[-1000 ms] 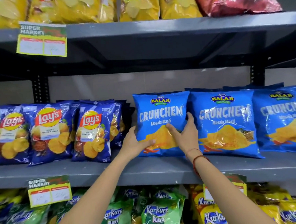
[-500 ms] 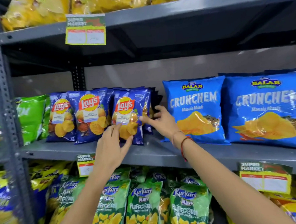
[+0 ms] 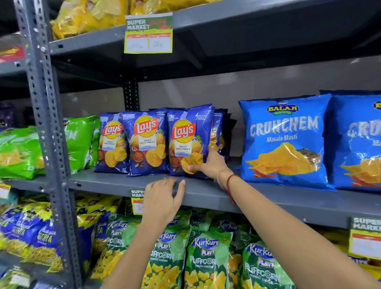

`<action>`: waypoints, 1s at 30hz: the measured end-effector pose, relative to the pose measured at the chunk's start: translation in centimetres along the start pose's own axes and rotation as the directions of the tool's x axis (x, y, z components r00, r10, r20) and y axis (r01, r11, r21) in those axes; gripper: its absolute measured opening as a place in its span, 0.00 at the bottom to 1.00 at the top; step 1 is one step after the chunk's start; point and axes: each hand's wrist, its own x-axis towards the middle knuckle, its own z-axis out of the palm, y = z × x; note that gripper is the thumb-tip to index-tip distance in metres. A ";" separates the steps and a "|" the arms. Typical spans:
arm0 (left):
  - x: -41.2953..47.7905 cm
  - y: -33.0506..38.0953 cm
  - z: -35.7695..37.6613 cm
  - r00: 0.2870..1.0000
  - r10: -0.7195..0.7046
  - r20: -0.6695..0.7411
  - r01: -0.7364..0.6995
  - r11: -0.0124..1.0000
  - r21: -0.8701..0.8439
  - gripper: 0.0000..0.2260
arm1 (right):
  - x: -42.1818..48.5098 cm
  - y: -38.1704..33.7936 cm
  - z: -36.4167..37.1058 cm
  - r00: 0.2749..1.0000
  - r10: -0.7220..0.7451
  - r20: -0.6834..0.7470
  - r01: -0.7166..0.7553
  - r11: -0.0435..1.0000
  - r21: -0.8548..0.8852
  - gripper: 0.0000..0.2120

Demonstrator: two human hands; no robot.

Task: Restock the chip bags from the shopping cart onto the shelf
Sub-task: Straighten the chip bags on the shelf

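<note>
Three dark blue Lay's bags stand in a row on the grey middle shelf [image 3: 266, 197]. My right hand [image 3: 210, 163] grips the lower right corner of the rightmost Lay's bag [image 3: 188, 140], thumb on its front. My left hand [image 3: 164, 199] hovers in front of the shelf edge below that bag, fingers apart and holding nothing. To the right stand large bright blue Crunchem bags [image 3: 285, 138]. The shopping cart is out of view.
A grey perforated upright post [image 3: 47, 130] stands at left, with green bags [image 3: 14, 153] beyond it. Yellow bags fill the top shelf [image 3: 266, 8]. Green Kurkure Puffcorn bags [image 3: 206, 266] fill the shelf below. Price tags [image 3: 148, 34] hang on shelf edges.
The view has swung left from the Crunchem bags to the Lay's bags. My right hand took hold of the rightmost Lay's bag; my left hand dropped off that bag to the shelf edge.
</note>
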 end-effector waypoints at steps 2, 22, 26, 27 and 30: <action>0.0 -0.1 0.1 1.000 0.001 -0.021 -0.001 1.000 -0.009 0.26 | 0.2 0.3 0.2 0.999 -0.016 -0.036 0.016 1.000 -0.013 0.37; -0.1 -0.3 0.3 0.998 0.027 -0.052 -0.030 0.999 -0.042 0.26 | -1.0 0.8 -1.3 0.991 -0.031 -0.128 0.014 0.992 -0.128 0.41; 0.1 -0.2 0.2 0.997 0.037 -0.060 -0.041 0.997 -0.061 0.27 | -2.6 0.2 -3.7 0.950 -0.184 -0.252 0.150 0.977 -0.150 0.29; 0.3 0.0 0.1 0.997 0.026 -0.066 -0.031 0.997 -0.075 0.27 | -3.2 -0.1 -4.6 0.935 -0.221 -0.276 0.187 0.972 -0.142 0.26; 1.2 1.7 -0.6 0.995 -0.004 -0.103 -0.010 0.989 -0.145 0.27 | -4.7 -0.8 -7.8 0.871 -0.310 -0.381 0.280 0.951 -0.133 0.19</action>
